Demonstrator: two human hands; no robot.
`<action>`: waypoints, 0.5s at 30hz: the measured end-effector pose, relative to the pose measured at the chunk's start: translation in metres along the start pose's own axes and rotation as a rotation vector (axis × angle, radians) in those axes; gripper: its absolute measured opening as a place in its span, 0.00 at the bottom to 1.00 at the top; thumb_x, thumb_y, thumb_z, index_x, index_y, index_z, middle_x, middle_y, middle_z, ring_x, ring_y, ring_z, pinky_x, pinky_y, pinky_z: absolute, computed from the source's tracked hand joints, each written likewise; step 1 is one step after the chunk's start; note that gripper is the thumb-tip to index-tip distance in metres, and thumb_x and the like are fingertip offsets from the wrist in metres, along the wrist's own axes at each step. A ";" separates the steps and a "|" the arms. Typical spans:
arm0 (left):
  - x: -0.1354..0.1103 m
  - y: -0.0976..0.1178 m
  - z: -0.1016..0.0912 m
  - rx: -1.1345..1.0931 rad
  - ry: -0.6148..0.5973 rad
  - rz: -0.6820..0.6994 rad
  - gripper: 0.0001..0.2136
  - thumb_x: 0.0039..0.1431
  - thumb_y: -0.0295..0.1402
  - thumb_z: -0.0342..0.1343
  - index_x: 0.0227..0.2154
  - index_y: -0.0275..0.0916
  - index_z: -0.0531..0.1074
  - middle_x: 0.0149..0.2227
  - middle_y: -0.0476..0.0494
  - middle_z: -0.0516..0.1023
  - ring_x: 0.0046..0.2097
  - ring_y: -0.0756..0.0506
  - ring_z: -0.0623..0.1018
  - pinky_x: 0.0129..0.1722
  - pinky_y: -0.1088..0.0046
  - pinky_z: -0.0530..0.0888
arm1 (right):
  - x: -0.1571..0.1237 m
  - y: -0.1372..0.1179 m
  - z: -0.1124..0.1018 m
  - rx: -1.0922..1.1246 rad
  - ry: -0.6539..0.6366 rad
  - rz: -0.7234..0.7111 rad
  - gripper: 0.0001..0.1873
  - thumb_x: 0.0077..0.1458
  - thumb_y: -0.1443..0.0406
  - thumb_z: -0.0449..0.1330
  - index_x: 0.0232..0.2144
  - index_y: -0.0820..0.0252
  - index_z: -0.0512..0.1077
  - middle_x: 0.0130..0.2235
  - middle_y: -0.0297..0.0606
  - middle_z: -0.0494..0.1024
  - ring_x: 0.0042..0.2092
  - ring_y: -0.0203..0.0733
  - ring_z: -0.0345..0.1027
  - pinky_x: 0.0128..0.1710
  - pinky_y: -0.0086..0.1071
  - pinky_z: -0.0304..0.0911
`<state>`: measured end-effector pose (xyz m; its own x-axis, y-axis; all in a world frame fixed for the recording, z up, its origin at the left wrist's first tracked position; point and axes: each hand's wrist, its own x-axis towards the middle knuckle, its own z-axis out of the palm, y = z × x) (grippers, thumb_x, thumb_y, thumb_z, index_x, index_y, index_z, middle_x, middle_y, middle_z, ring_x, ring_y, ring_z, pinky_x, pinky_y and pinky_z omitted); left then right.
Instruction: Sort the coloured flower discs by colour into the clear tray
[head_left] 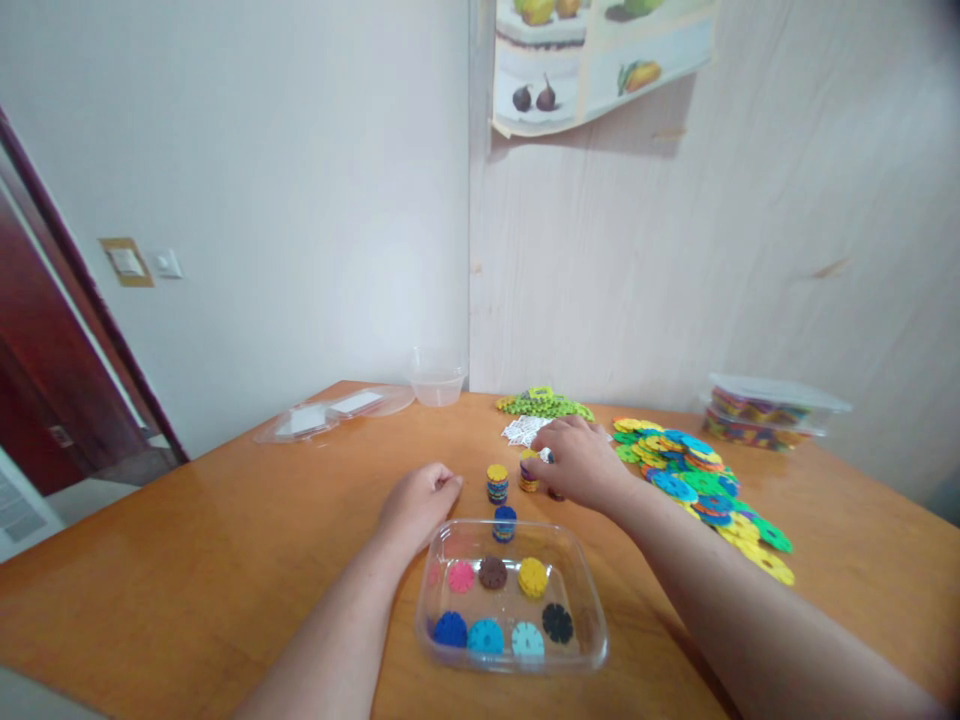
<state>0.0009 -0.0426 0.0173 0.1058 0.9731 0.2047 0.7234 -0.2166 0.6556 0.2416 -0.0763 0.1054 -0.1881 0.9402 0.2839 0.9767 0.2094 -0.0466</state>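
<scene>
A clear plastic box [512, 655] sits in front of me with notched plastic discs inside: pink, brown, yellow [532, 577], black, light blue and dark blue [450, 629]. My left hand [420, 508] rests on the table beyond the box's left corner, fingers curled closed, nothing visible in them. Behind the box stand small stacks of discs: one blue-topped [504, 523], one yellow-topped [497, 484] and another yellow-topped [529, 472]. My right hand [581, 462] reaches over the rightmost stacks, its fingers closed around a dark stack of discs [555, 488] that they partly hide.
Large colourful notched discs [694, 485] lie piled at the right. Green pieces [547, 404] and white pieces [523, 430] lie behind my right hand. Lidded boxes [776, 410] stand far right; clear lids [307, 420] and a clear tub [438, 385] sit back left by the wall.
</scene>
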 end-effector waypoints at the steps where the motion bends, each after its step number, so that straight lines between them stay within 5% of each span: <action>1: 0.000 0.000 0.000 0.002 0.002 0.002 0.15 0.57 0.46 0.50 0.30 0.41 0.75 0.28 0.49 0.78 0.30 0.48 0.73 0.26 0.76 0.59 | -0.001 0.000 -0.005 0.017 0.006 -0.014 0.20 0.55 0.53 0.54 0.41 0.56 0.78 0.46 0.45 0.77 0.53 0.55 0.61 0.50 0.45 0.52; 5: 0.000 0.001 0.000 -0.006 0.002 0.004 0.15 0.56 0.46 0.51 0.30 0.40 0.75 0.28 0.48 0.78 0.30 0.48 0.73 0.26 0.76 0.59 | -0.012 -0.004 -0.032 0.168 -0.049 -0.208 0.18 0.54 0.56 0.57 0.44 0.55 0.77 0.46 0.42 0.77 0.49 0.48 0.65 0.48 0.38 0.56; 10: 0.000 -0.002 0.002 -0.014 -0.004 0.030 0.16 0.56 0.47 0.50 0.27 0.40 0.74 0.27 0.49 0.77 0.29 0.48 0.72 0.26 0.76 0.59 | -0.036 -0.018 -0.059 0.262 -0.410 -0.386 0.17 0.52 0.57 0.59 0.44 0.50 0.78 0.35 0.34 0.79 0.33 0.38 0.68 0.30 0.29 0.56; 15: 0.002 -0.006 0.004 -0.032 -0.016 0.040 0.16 0.56 0.48 0.50 0.28 0.40 0.73 0.27 0.49 0.76 0.28 0.49 0.71 0.25 0.76 0.58 | -0.048 -0.037 -0.059 0.094 -0.455 -0.455 0.18 0.48 0.60 0.61 0.43 0.46 0.79 0.36 0.34 0.81 0.34 0.41 0.71 0.30 0.31 0.55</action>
<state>-0.0004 -0.0394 0.0110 0.1450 0.9648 0.2196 0.6963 -0.2572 0.6701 0.2210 -0.1452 0.1504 -0.6259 0.7676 -0.1382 0.7799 0.6167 -0.1071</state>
